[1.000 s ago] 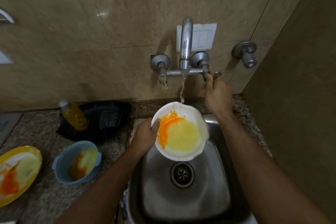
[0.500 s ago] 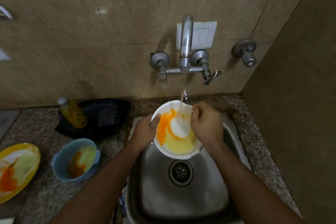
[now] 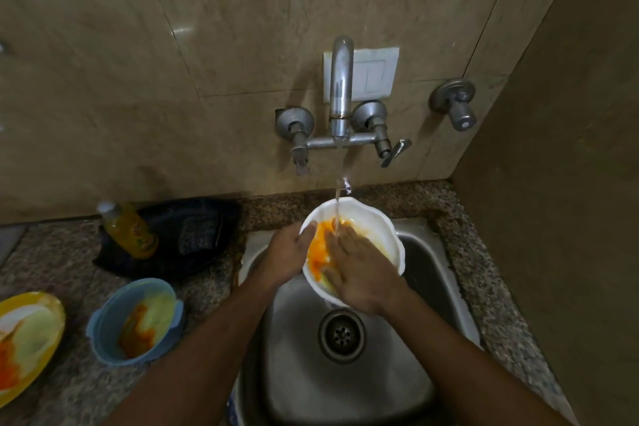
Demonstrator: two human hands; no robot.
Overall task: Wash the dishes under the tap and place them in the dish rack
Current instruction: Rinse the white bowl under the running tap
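Bowl (image 3: 377, 218) under tap (image 3: 340, 86), no legible writing on bottle (image 3: 129, 228).

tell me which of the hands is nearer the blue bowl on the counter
Left. The left hand grips the white bowl's left rim, on the side toward the blue bowl; the right hand lies inside the white bowl, farther right.

A white bowl (image 3: 375, 228), smeared orange and yellow inside, is held over the steel sink (image 3: 425, 287) beneath the running tap (image 3: 340, 86). Its left rim is gripped by the left hand (image 3: 288, 252), thumb hooked over the edge. The right hand (image 3: 359, 270) is laid flat inside the bowl, fingers straight, and is struck by the stream. On the granite counter (image 3: 62, 252) to the left a soiled blue bowl (image 3: 135, 322), a yellow plate (image 3: 27, 339) and an orange bottle (image 3: 129, 230) are seen.
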